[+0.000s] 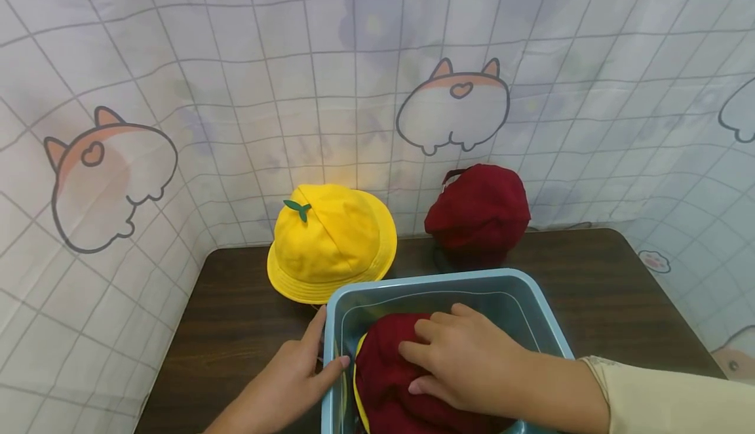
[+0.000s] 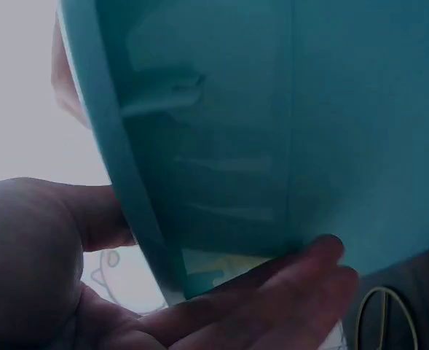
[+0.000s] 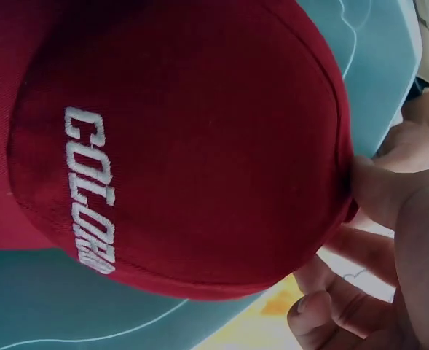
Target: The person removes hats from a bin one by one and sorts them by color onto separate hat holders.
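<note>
A dark red baseball cap [image 1: 386,355] lies inside a light blue plastic bin [image 1: 425,282]. My right hand [image 1: 472,358] reaches into the bin and pinches the top of this cap between thumb and fingers. White embroidered letters [image 3: 90,189] run across the cap's front in the right wrist view. My left hand [image 1: 289,372] holds the bin's left side, thumb over the rim and fingers along the outer wall [image 2: 345,146]. A yellow edge [image 1: 360,388] shows beside the cap in the bin; the rest of it is hidden.
Behind the bin, on the dark wooden table [image 1: 212,329], sit a yellow bucket hat [image 1: 330,240] with a green sprout and a second dark red cap [image 1: 480,208]. A white grid-patterned curtain [image 1: 265,93] with cartoon animals encloses the table's back and sides.
</note>
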Demonstrator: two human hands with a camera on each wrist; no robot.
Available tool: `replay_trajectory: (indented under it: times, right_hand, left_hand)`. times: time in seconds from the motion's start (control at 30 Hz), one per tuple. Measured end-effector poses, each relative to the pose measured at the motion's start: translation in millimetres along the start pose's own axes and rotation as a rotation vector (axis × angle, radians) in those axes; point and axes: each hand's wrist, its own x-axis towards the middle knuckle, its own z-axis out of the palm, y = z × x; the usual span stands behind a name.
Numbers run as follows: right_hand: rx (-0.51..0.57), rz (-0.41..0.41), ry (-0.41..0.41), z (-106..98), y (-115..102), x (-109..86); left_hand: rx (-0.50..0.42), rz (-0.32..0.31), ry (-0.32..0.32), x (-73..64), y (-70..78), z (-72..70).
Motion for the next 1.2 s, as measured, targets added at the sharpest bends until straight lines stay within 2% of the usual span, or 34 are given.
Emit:
replay_trajectory:
  times: [0.13, 0.23, 0.37, 0.6, 0.83, 1.07, 1.2]
  right_hand:
    - [-0.086, -0.091, 0.051, 3, -3, 0.3]
    - [-0.108, -0.131, 0.038, 1, -3, 0.4]
    - [-0.126, -0.145, -0.001, -2, -1, -0.7]
    - [-0.148, -0.102, 0.031, -9, 5, -6.3]
    - [-0.185, -0.057, 0.074, -16, 12, -13.7]
    - [-0.097, 0.006, 0.179, -22, 22, -19.4]
    - [-0.106, 0.011, 0.260, -26, 30, -23.7]
  left_hand:
    - [0.029, 0.031, 0.010, 0.9, -1.0, 1.7]
    - [0.076, 0.070, 0.057, 1.4, -1.1, 4.0]
    - [0.110, 0.095, 0.103, 2.5, -1.1, 6.2]
    - [0.075, 0.104, 0.121, 6.3, -0.6, 7.6]
    - [0.029, 0.076, 0.120, 10.9, -2.4, 8.9]
    - [0.037, 0.098, 0.158, 11.5, -3.8, 10.0]
    - [0.015, 0.084, 0.167, 11.8, -3.8, 12.4]
